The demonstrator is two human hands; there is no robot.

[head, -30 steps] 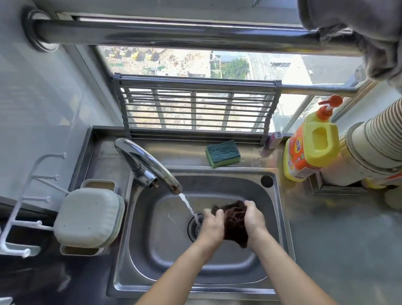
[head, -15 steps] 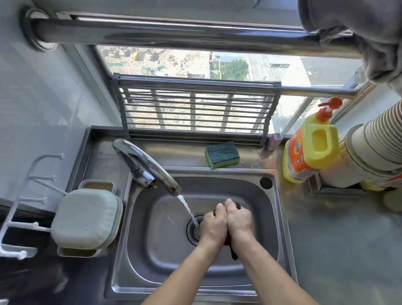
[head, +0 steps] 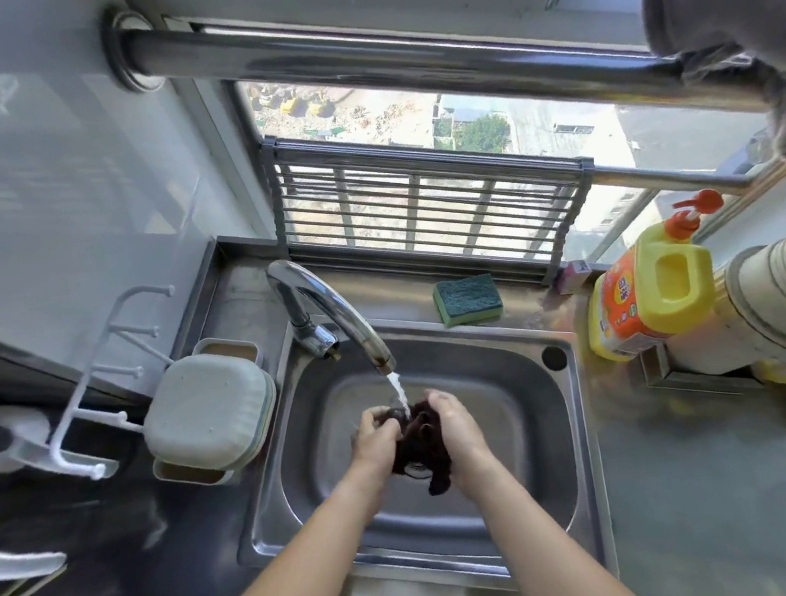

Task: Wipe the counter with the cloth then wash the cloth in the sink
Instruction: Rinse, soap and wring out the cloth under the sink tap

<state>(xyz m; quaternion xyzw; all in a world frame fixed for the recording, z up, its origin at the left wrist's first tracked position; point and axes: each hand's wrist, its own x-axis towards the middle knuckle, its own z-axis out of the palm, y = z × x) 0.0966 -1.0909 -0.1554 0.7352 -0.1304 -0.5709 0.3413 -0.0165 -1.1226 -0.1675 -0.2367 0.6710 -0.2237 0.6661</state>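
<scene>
The cloth (head: 418, 444) is seen as a dark brown, wet, crumpled bunch, held above the middle of the sink (head: 568, 429) basin, with one end hanging down towards the near wall; it is gripped between both hands, the left hand (head: 373, 433) with fingers curled round its left side and the right hand (head: 455, 427) with fingers curled over its right side; a thin stream of water (head: 397, 392) from the faucet (head: 333, 315) is received on the top of the bunch; a little water is seen in the basin; a green and yellow sponge (head: 467, 300) is laid on the sink's far rim; a yellow detergent bottle (head: 650, 294) with an orange pump is stood at the far right corner of the sink; a lidded pale container (head: 208, 412) is placed just beside the sink's left edge.
</scene>
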